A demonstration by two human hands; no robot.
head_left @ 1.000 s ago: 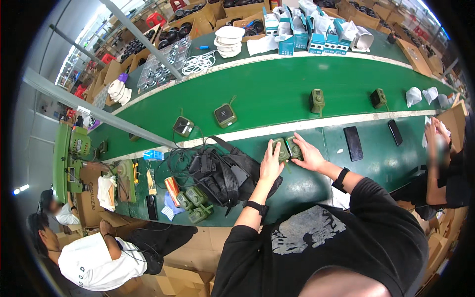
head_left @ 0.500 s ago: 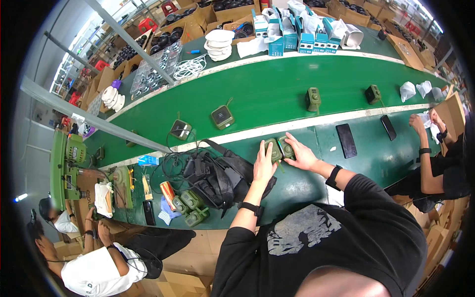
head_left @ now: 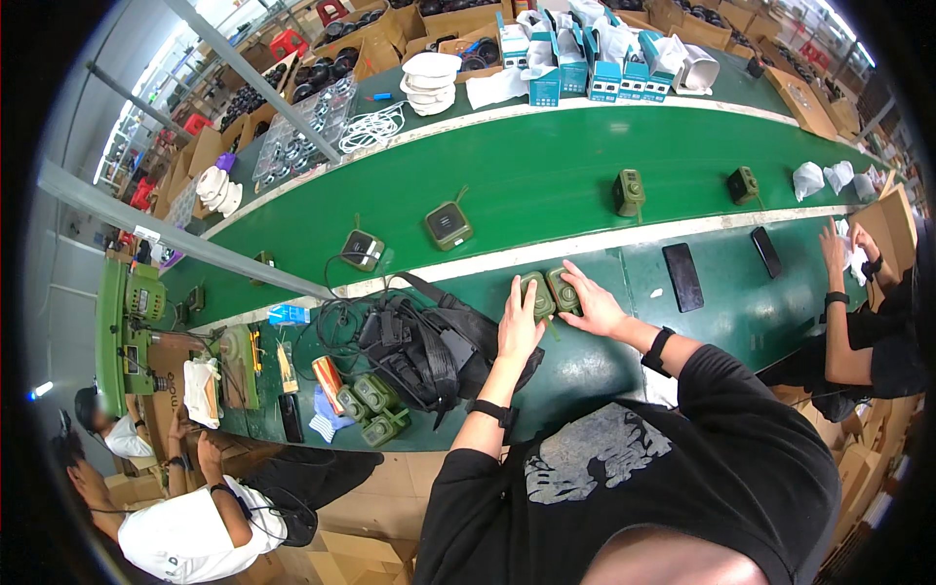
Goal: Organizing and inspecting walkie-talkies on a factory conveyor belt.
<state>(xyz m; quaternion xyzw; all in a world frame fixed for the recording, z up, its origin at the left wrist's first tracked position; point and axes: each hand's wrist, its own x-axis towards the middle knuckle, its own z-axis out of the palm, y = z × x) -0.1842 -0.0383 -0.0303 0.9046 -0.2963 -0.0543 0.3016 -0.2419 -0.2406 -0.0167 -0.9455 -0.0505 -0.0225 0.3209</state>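
Two small olive-green box-shaped devices stand side by side on the green workbench (head_left: 595, 366), pressed against each other. My left hand (head_left: 519, 327) has its fingers round the left device (head_left: 538, 296), which shows a round raised part and a small cord hanging near it. Around the right device (head_left: 564, 292) curl the fingers of my right hand (head_left: 597, 304), thumb low and fingers over its far side. Both hands partly cover the devices. Just left of my left forearm lies a black bag with straps (head_left: 419, 346), and several similar green devices (head_left: 375, 400) are grouped beyond it.
A green conveyor belt (head_left: 536, 185) across the bench carries more green devices (head_left: 448, 225) and white-wrapped items (head_left: 807, 180). Two dark phones (head_left: 682, 277) lie to my right. A green machine (head_left: 122, 336) stands at left; co-workers (head_left: 200, 522) sit on both sides.
The devices on the belt have shifted to the right. The gap between the two devices in my hands has closed; my hands have hardly moved.
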